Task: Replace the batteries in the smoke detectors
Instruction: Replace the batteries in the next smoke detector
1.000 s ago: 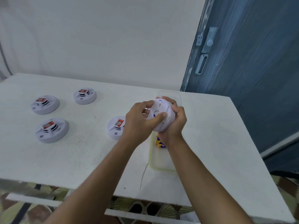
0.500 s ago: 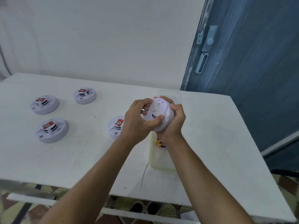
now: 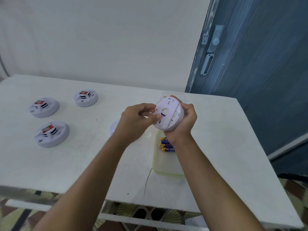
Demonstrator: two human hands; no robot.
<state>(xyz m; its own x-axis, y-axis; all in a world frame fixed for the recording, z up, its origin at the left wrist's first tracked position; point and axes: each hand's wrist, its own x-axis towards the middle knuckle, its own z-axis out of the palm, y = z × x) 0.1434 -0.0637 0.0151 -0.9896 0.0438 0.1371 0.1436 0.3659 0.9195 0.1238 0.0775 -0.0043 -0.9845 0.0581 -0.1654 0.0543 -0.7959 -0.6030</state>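
Head view showed the smoke detector [image 3: 170, 114] gripped in the right hand [image 3: 185, 120] above the battery tray [image 3: 166, 170], its back facing the nearer left hand [image 3: 136, 120], fingers [image 3: 146, 107] curled empty, thumb at the central hole [image 3: 164, 112].

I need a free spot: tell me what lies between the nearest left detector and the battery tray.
Head view: bare table, then another detector mostly hidden behind the left hand, just before the tray.
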